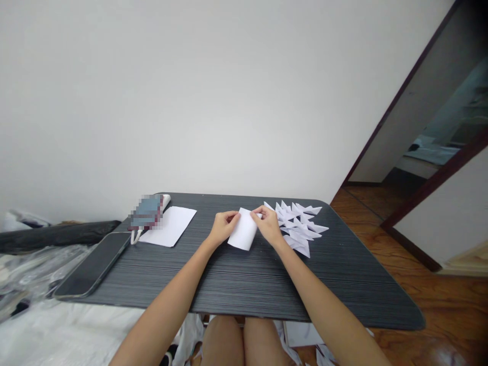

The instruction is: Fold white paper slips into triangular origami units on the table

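A small white paper slip (244,235) lies on the dark striped table (236,284), slightly curled. My left hand (223,226) pinches its upper left edge with curled fingers. My right hand (268,223) pinches its upper right corner. Both hands are closed on the same slip. Just right of my right hand sits a pile of several folded white paper triangles (301,227).
A stack of white paper sheets (170,226) lies at the table's left, with a blurred-out object (147,212) and a white cable beside it. A dark phone (95,264) rests at the left edge. Wooden floor and a doorway are to the right.
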The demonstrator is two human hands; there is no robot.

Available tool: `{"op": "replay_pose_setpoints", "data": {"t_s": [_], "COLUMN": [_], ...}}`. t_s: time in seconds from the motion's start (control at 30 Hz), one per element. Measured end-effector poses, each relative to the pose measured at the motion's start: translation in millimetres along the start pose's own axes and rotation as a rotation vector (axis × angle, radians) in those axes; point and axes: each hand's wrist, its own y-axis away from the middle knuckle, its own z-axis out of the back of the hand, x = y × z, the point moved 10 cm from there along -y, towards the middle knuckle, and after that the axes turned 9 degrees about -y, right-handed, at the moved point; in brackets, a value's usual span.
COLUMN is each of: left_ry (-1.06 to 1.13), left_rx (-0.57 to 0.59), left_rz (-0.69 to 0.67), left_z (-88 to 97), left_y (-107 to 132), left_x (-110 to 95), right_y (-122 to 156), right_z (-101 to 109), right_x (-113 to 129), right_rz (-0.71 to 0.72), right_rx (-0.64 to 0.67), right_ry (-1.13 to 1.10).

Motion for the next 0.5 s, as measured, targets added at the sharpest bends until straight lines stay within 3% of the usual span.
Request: {"op": "replay_pose_setpoints", "data": {"t_s": [0.5], "left_ry": [-0.016], "left_rx": [-0.032], "left_rz": [-0.021], "left_z": [0.7], "left_y": [0.2], "left_x": [0.0], "right_y": [-0.2], "right_z": [0.2], "right_x": [-1.5], "right_rz": [-0.024], "right_rx": [-0.012], "right_ry": [-0.054]}}
